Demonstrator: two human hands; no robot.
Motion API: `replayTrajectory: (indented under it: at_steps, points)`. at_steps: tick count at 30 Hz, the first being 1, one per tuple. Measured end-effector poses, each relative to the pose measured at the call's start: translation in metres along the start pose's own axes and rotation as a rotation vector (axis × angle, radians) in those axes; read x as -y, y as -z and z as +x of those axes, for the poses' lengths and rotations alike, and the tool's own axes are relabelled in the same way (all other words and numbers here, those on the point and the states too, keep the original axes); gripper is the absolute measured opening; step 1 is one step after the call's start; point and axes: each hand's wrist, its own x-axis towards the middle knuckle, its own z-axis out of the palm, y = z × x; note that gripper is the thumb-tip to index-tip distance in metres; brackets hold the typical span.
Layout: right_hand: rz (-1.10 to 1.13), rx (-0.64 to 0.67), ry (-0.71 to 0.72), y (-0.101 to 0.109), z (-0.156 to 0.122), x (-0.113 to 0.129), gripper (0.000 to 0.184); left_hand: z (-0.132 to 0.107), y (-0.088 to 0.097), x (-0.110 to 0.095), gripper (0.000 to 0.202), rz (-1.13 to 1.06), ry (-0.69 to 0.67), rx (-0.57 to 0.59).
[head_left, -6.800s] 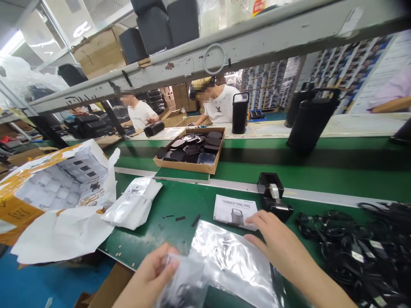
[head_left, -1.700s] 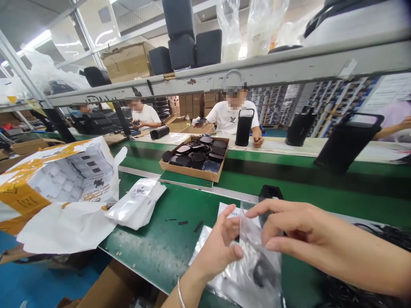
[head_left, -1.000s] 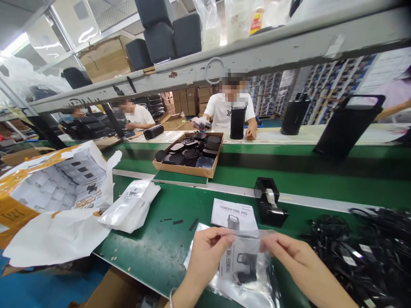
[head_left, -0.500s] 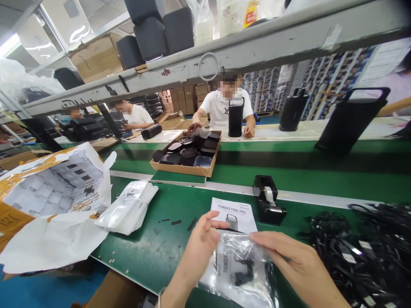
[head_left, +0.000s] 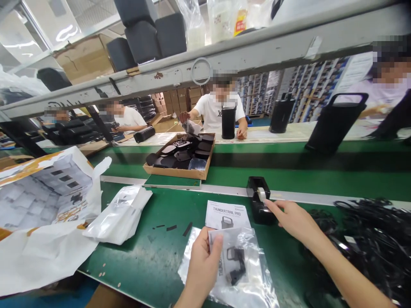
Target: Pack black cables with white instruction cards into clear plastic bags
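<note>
Between thumb and fingers, my left hand (head_left: 204, 262) grips the top edge of a clear plastic bag (head_left: 257, 280). A printed leaflet and a small black item, perhaps a coiled cable, show through the film. My right hand (head_left: 293, 220) reaches to the black tape dispenser (head_left: 254, 186), its fingertips at the loose end of the tape (head_left: 261, 194); the thumb is mostly hidden. Beyond the bag lies a manual (head_left: 221, 213) marked "THUNDERTRAIL PRO", partly covered by the bag.
A heap of black cables (head_left: 359, 252) lies on the right. To the left are a stack of clear bags (head_left: 118, 216) and an open printed sack (head_left: 77, 179). A carton tray (head_left: 173, 172) holds dark plates. Black speakers (head_left: 335, 124) stand across the green bench. Co-workers sit opposite.
My right hand has let go of the bag and moved up to the tape dispenser. My left hand now pinches the bag's top edge. The view has shifted slightly right.
</note>
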Motion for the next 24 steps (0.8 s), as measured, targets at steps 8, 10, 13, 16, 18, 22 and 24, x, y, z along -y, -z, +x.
replayTrajectory:
  at_steps: [8,10,13,16,18,22,24]
  points:
    - [0.398,0.042,-0.049,-0.018,-0.021,-0.005,0.040,-0.001,0.000,-0.001,0.031,0.142,0.002,-0.007]
    - [0.348,0.006,-0.035,-0.024,-0.032,-0.011,0.040,-0.001,0.000,0.000,0.031,0.166,-0.004,-0.010]
    - [0.174,-0.074,0.001,-0.031,-0.040,-0.017,0.039,-0.001,-0.001,0.001,0.030,0.185,-0.009,-0.018]
    - [-0.023,-0.109,0.053,-0.030,-0.038,-0.020,0.033,-0.003,-0.004,-0.002,0.030,0.200,-0.018,-0.039]
    - [-0.108,-0.087,0.098,-0.027,-0.036,-0.021,0.028,-0.004,-0.006,-0.004,0.030,0.198,-0.025,-0.050]
    - [-0.114,0.047,0.174,-0.018,-0.052,-0.017,0.027,-0.007,-0.007,-0.008,0.029,0.208,-0.016,-0.065]
    - [0.004,0.169,0.180,-0.015,-0.073,-0.007,0.030,-0.008,-0.008,-0.008,0.030,0.243,-0.022,-0.072]
